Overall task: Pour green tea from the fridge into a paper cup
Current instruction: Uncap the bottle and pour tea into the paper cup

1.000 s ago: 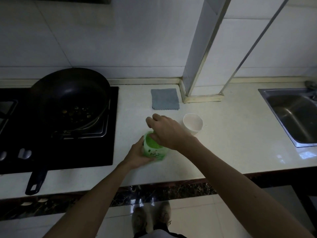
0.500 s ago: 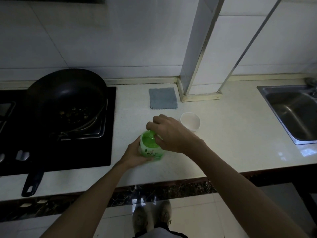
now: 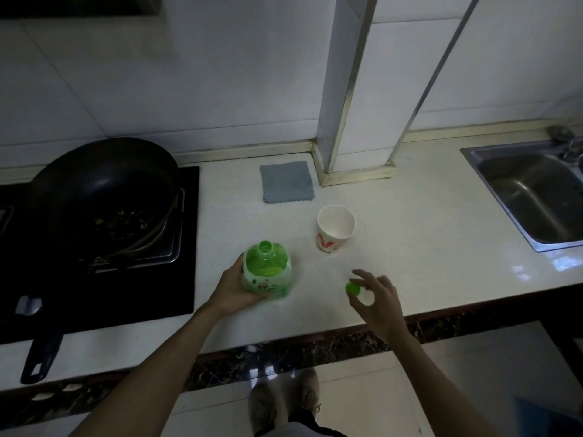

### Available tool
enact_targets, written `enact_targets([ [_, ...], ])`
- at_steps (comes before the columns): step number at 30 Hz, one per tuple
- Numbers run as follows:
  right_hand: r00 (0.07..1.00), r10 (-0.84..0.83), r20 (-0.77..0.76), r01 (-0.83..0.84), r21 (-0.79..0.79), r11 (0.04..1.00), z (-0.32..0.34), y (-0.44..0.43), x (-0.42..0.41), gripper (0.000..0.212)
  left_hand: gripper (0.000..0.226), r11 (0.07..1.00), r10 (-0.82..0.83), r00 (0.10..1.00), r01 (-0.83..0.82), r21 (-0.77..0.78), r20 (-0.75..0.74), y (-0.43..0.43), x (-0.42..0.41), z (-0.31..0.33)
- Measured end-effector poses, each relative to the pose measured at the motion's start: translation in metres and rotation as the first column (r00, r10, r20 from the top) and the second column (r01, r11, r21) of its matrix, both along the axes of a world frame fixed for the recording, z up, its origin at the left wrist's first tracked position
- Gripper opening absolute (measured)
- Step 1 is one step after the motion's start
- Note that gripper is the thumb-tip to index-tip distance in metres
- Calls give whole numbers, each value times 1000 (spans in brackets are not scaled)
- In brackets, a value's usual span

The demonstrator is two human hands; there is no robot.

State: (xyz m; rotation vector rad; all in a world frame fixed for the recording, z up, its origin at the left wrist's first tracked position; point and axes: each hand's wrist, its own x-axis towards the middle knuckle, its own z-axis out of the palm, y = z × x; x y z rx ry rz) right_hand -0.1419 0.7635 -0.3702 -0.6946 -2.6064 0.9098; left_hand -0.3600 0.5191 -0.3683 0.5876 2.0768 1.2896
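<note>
A green tea bottle (image 3: 267, 272) stands upright on the white counter (image 3: 441, 234), its neck open and uncapped. My left hand (image 3: 235, 290) grips the bottle's body from the left. The small green cap (image 3: 352, 288) is off to the right of the bottle, low over the counter, and my right hand (image 3: 375, 302) pinches it between thumb and fingertips. A white paper cup (image 3: 335, 228) with a red mark stands upright behind and between the two hands; it looks empty inside.
A black wok (image 3: 101, 197) sits on the dark stove (image 3: 94, 294) at the left, its handle pointing toward me. A grey cloth (image 3: 286, 182) lies by the wall pillar. A steel sink (image 3: 533, 193) is at the right.
My right hand was on top of the bottle at the cap; it has come away to the right with the cap, leaving the neck open. My left hand still holds the bottle.
</note>
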Motion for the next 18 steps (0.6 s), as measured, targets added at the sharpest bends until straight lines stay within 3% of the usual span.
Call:
enact_targets([
  [6,972,-186,140,188,3,982,-33,19,14,41,83,999,19,1000,-19,-35,5,0,-1,-8],
  [13,974,-168,155,163,40,986,-45,37,9,44,81,996,70,998,-69,-56,9,3,5,-4],
  [18,978,-123,170,108,96,989,-50,39,9,42,93,993,102,994,-100,-62,29,4,9,-2],
])
